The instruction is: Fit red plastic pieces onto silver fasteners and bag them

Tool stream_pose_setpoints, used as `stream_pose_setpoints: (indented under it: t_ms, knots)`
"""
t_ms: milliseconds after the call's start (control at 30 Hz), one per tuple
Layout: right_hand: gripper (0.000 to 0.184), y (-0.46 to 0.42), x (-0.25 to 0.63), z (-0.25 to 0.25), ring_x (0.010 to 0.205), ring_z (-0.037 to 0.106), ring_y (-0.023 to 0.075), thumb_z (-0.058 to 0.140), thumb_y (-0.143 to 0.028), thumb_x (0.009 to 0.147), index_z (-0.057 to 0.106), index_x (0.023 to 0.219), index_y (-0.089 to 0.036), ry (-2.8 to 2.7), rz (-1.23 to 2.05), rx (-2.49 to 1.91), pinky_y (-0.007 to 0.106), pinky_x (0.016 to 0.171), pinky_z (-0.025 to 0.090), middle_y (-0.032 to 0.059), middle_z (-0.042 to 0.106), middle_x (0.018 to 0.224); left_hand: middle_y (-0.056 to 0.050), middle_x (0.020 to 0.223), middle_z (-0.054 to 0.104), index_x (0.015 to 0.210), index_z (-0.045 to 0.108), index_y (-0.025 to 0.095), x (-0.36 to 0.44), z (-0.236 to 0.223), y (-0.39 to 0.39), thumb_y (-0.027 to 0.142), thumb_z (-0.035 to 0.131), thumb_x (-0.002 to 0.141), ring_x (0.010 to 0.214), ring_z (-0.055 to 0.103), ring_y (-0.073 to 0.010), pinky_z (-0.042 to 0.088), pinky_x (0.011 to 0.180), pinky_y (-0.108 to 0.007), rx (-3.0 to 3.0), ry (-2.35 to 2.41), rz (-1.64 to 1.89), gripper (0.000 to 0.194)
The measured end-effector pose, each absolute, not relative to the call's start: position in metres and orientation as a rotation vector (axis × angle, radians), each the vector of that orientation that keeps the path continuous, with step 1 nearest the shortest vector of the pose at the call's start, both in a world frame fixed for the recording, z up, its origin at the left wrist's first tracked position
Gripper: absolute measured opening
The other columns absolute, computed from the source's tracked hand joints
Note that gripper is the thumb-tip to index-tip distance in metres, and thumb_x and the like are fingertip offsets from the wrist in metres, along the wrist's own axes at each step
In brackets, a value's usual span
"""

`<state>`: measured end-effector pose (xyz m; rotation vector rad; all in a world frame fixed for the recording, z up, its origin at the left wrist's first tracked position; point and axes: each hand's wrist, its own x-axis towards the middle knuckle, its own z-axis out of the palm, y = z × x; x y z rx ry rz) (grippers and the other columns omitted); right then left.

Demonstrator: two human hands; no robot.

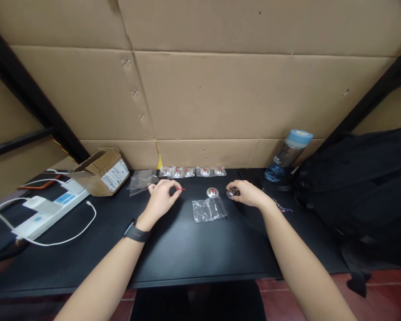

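Note:
My left hand (163,196), with a dark watch on its wrist, pinches a thin red stick-like piece (182,189) between thumb and forefinger. To the right, the fingers of my right hand (247,192) close around a round shiny metal disc (232,193), which they partly cover. Between the hands a silver disc with a red centre (213,192) lies on the black table. Just in front of it is a clear plastic bag (207,210). Along the cardboard wall sits a row of several bagged silver discs (188,172) with red parts.
Left of the hands are flat clear bags (142,180), an open cardboard box (108,174) and a white power strip (50,214) with cables. A blue-capped bottle (285,156) leans at the back right, beside a black backpack (364,187). A cardboard wall (203,98) closes the back.

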<state>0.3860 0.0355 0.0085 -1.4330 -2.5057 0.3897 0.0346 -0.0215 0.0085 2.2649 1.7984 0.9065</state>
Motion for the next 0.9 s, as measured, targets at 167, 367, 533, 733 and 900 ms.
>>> stream_pose_setpoints:
  t_ms: [167,367,533,733,900]
  knots:
    - [0.034,0.03,0.381,0.021,0.095,0.069,0.0227,0.074,-0.016,0.075,0.073,0.108,-0.024,-2.388,0.389,-1.335,0.034,0.088,0.052,0.0062,0.073,0.107,0.0,0.095,0.075,0.082,0.07,0.026,0.049,0.005,-0.029,0.033,0.068,0.089,0.101,0.062,-0.0227,0.027,0.091,-0.04,2.268,1.717,0.972,0.01]
    - [0.032,0.007,0.343,0.035,0.104,0.066,0.0236,0.07,-0.025,0.084,0.069,0.115,-0.025,-2.188,0.439,-0.984,0.035,0.08,0.055,0.0081,0.068,0.121,-0.001,0.097,0.076,0.085,0.069,0.024,0.062,0.005,-0.036,0.034,0.068,0.09,0.098,0.063,-0.0223,0.03,0.089,-0.039,2.264,1.619,1.014,0.011]
    - [0.033,-0.018,0.305,0.033,0.118,0.062,0.025,0.069,-0.025,0.087,0.065,0.12,-0.027,-2.125,0.526,-0.786,0.04,0.094,0.054,0.0077,0.066,0.127,-0.001,0.101,0.076,0.095,0.073,0.029,0.066,0.007,-0.04,0.036,0.064,0.094,0.102,0.063,-0.0227,0.031,0.087,-0.038,2.308,1.566,1.01,0.011]
    - [0.036,-0.029,0.286,0.022,0.117,0.062,0.0251,0.071,-0.027,0.087,0.062,0.123,-0.027,-2.024,0.618,-0.736,0.041,0.096,0.055,0.0085,0.066,0.124,-0.002,0.106,0.074,0.097,0.07,0.028,0.071,0.009,-0.045,0.033,0.056,0.099,0.11,0.061,-0.0225,0.03,0.087,-0.039,2.334,1.553,1.041,0.015]
    - [0.046,-0.03,0.279,0.014,0.111,0.066,0.0228,0.074,-0.028,0.085,0.06,0.129,-0.027,-1.966,0.684,-0.753,0.036,0.088,0.058,0.0074,0.069,0.122,-0.005,0.126,0.064,0.098,0.068,0.026,0.077,0.009,-0.05,0.028,0.053,0.1,0.123,0.054,-0.0245,0.031,0.09,-0.04,2.319,1.549,1.123,0.015]
